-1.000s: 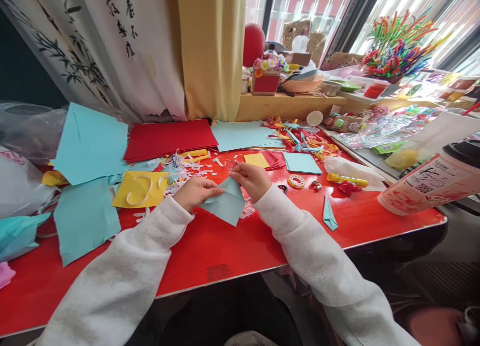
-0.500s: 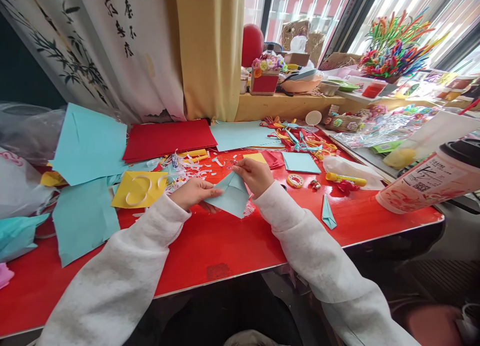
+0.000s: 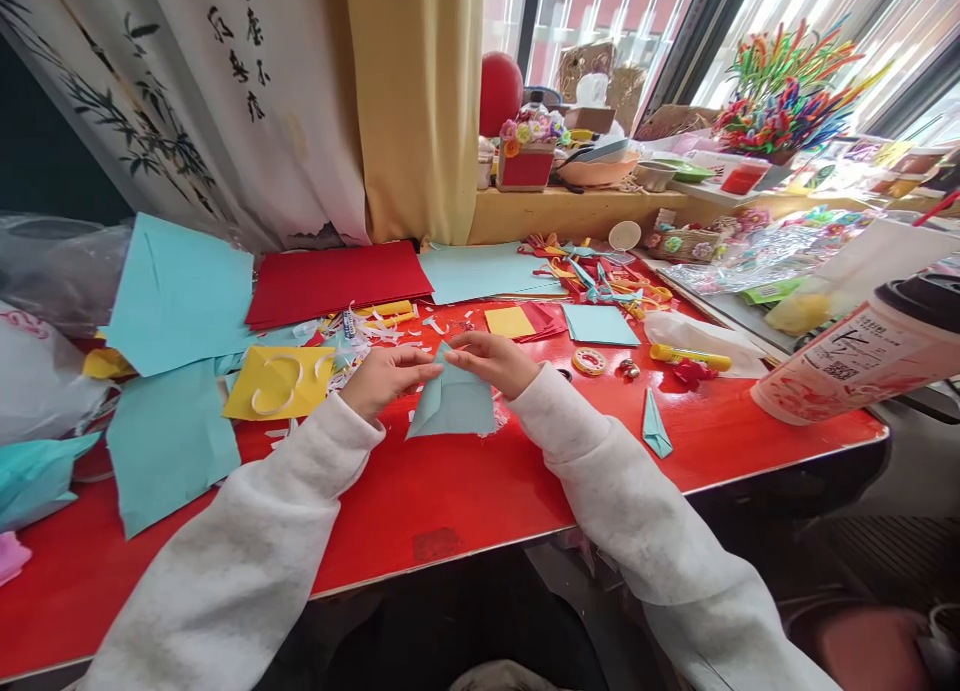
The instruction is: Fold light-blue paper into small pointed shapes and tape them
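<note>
A light blue sheet of paper (image 3: 461,406) with creases hangs between my hands, its pointed corner at the top and its wide edge towards me. My left hand (image 3: 386,376) pinches it at the upper left, near the tip. On the other side of the tip, my right hand (image 3: 495,361) grips the same sheet between thumb and fingers. A folded blue paper piece (image 3: 656,426) lies to the right on the red table (image 3: 375,531). Behind my right hand are a stack of blue squares (image 3: 600,325) and a yellow square (image 3: 510,322).
Red sheets (image 3: 337,283) and paper scraps lie behind my left hand. A yellow sheet (image 3: 262,383) and large blue sheets (image 3: 172,431) are at the left. A glue stick (image 3: 690,357), a tape roll (image 3: 589,361) and a large cup (image 3: 855,356) stand or lie right.
The blue sheet has turned so that its tip points up and its wide edge faces me. Both hands have come closer together at the tip; my right hand moved left.
</note>
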Available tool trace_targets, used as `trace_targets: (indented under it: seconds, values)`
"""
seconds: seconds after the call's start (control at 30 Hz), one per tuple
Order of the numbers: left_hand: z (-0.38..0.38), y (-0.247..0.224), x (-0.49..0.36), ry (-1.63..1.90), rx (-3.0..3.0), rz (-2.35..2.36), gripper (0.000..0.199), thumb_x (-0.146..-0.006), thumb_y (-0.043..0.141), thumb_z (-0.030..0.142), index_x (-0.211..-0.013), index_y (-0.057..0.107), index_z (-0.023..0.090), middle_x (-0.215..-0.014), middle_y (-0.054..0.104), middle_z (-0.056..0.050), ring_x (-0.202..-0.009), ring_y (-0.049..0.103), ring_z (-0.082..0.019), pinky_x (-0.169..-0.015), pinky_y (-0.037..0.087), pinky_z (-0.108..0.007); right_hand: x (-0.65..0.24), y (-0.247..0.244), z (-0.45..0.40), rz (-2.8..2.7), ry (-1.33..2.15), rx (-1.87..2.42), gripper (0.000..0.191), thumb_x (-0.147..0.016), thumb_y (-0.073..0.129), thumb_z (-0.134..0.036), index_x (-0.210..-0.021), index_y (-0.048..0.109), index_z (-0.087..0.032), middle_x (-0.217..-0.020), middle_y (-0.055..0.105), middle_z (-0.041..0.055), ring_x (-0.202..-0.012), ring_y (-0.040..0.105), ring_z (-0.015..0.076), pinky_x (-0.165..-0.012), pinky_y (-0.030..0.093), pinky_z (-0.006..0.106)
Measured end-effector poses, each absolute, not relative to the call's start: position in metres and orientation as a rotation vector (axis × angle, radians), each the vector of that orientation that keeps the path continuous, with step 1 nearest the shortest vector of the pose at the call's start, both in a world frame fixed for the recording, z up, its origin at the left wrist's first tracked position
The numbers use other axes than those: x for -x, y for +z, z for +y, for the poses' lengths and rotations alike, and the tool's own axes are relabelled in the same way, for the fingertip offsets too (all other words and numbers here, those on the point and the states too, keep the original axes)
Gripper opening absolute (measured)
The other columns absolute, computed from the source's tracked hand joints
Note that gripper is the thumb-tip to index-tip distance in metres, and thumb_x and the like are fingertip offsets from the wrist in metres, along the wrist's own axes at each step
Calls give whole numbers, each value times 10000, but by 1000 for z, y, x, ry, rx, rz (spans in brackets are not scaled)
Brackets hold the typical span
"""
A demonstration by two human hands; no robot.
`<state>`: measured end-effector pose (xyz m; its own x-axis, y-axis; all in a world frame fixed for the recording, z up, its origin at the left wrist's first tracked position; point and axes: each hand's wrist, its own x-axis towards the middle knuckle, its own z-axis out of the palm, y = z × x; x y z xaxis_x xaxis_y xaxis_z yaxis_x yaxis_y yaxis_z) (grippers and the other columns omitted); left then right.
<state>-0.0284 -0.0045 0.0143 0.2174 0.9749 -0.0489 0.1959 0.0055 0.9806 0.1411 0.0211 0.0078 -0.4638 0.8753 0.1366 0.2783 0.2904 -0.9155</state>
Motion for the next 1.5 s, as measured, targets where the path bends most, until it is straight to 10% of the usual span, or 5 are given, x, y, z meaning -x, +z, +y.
trace_targets:
  seconds: [0.3,0.57,0.7,1.1,1.5]
  values:
    - [-12,24,24,1129,-1154,1098,371,-586,645,177,-911,466,166,-525,601,19,-474,605,-153,-456,488,-224,-155,22,27,-1412,1482,940,377,-588,642,-368,-877,569,-138,-765,579,30,-650,527,103,-579,437,223]
    - [-7,18,29,1460,-823,947,101,-688,555,154,-772,502,142,-644,636,-6,-679,638,-140,-611,519,-208,-137,16,25,-1154,1829,769,449,-614,530,-558,-827,561,-164,-890,582,85,-782,557,165,-552,495,265]
    - [-8,12,25,1480,-732,909,110,-653,586,115,-731,512,140,-645,628,8,-657,627,-106,-634,515,-195,-123,7,12,-1195,1821,647,311,-506,710,-299,-752,584,-156,-740,575,25,-687,544,126,-522,472,230]
    - [-16,9,16,1318,-1109,1165,220,-631,618,276,-792,581,129,-724,656,-37,-659,625,-144,-580,499,-220,-117,-9,20,-988,1630,776,210,-546,666,-263,-604,508,-138,-496,529,-26,-376,469,70,-327,359,190]
    - [-16,2,15,1408,-1324,1359,394,-652,575,325,-1013,600,170,-552,632,3,-500,596,-145,-524,515,-275,-117,-6,16,-1092,1726,725,123,-588,657,-201,-621,574,-117,-548,605,22,-450,568,109,-445,500,218]
